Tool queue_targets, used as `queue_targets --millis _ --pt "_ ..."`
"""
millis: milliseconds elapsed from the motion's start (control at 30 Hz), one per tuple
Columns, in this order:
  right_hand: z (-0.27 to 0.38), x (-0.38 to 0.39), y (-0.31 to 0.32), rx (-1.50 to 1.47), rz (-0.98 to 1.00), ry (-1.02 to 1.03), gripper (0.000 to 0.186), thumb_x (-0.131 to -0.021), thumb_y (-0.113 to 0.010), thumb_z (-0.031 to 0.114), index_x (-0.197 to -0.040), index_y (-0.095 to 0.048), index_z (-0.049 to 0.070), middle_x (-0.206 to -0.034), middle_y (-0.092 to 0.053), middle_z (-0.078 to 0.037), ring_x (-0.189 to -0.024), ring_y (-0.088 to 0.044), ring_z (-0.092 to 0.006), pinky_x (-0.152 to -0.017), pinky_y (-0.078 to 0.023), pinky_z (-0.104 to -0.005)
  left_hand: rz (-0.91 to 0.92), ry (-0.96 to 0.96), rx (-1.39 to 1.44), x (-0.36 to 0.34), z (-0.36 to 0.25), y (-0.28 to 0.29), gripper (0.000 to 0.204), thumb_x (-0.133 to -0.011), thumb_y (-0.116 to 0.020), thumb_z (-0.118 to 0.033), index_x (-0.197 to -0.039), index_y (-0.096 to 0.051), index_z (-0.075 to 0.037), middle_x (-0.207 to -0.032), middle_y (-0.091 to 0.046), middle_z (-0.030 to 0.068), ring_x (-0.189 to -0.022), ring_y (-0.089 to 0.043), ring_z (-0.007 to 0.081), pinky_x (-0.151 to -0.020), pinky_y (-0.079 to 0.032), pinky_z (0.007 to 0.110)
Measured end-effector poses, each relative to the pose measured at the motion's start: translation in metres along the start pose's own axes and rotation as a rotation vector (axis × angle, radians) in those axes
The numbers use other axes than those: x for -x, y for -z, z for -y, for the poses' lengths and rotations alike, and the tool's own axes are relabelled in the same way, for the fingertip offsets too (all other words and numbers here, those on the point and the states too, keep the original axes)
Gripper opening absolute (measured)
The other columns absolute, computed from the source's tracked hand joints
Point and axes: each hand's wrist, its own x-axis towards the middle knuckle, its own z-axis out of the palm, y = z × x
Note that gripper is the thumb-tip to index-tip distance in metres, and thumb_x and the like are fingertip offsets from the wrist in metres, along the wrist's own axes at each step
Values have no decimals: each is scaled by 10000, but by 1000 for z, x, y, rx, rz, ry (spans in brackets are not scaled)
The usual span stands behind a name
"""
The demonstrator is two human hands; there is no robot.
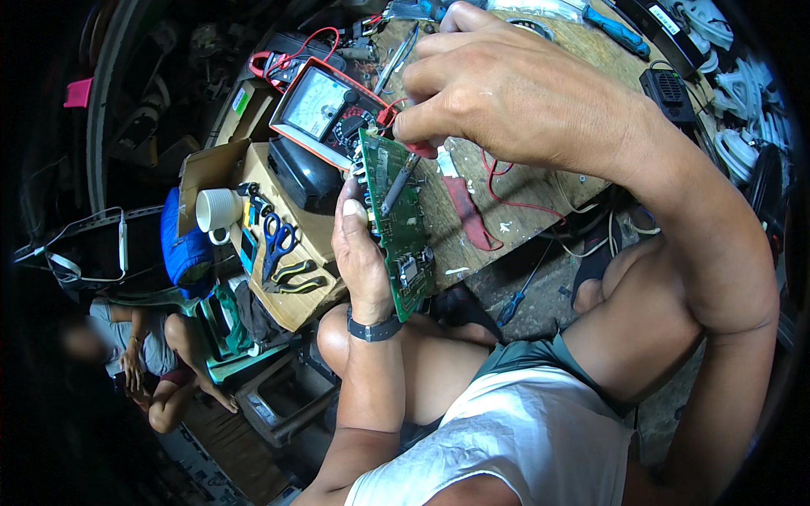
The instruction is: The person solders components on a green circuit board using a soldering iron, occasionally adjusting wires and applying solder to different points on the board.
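Along its left edge, my left hand (361, 249) grips a green circuit board (395, 228), tilted nearly upright over the table's near edge. Components show on the board's left side and near its lower end. Above the board's top, my right hand (481, 93) is closed with fingers pinched on a slim tool (411, 165) with a red grip and a grey shaft. The shaft slants down across the board's face; whether it touches is unclear. Just behind the board lies an analog multimeter (325, 114) in an orange-red case, its needle dial facing up.
A cardboard box (295, 308) at left holds blue-handled scissors (278, 240), pliers (297, 278) and a white cup (218, 209). Right of the board, a red-handled blade (467, 207) lies by a red wire (523, 201). A screwdriver (511, 308) is on the floor. Another person (148, 337) sits at left.
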Motion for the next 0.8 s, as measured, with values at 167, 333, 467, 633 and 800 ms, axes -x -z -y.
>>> queue_targets --millis 167,333,467,633,800 --pt "-6 -8 -4 -26 39 32 230 -959 -510 204 -1120 -631 93 -1025 -594 -123 -1024 -576 -319 -917 -444 -437 -15 24 -44 -1 -2 -1 655 -1095 -407 -460 -1521 -400 38 -1392 -594 161 -1231 -626 239 -1053 -506 384" --pt "-6 -9 -12 -36 -12 30 199 -947 -519 192 -1064 -634 79 -978 -602 -127 -978 -580 -325 -882 -448 -441 -3 15 -47 -2 1 2 663 -1093 -416 -471 -1520 -407 37 -1394 -592 160 -1233 -625 238 -1055 -506 384" --pt "-6 -11 -12 -52 -9 28 199 -945 -522 192 -1060 -640 80 -970 -603 -122 -960 -586 -321 -873 -454 -430 6 -4 -72 -3 1 3 654 -1098 -405 -466 -1522 -407 33 -1385 -597 160 -1228 -626 237 -1052 -508 382" --pt "-2 -16 5 -38 56 27 182 -955 -538 207 -1022 -652 82 -964 -599 -102 -975 -585 -300 -872 -456 -408 -10 1 -79 -2 1 3 644 -1102 -388 -462 -1517 -415 30 -1378 -601 157 -1225 -626 235 -1054 -505 384" --pt "1 -12 -7 65 4 -22 179 -975 -552 236 -1004 -664 99 -966 -592 -77 -996 -581 -269 -888 -453 -397 12 1 22 0 0 0 610 -1117 -431 -419 -1504 -441 53 -1396 -600 164 -1236 -613 223 -1072 -488 367"
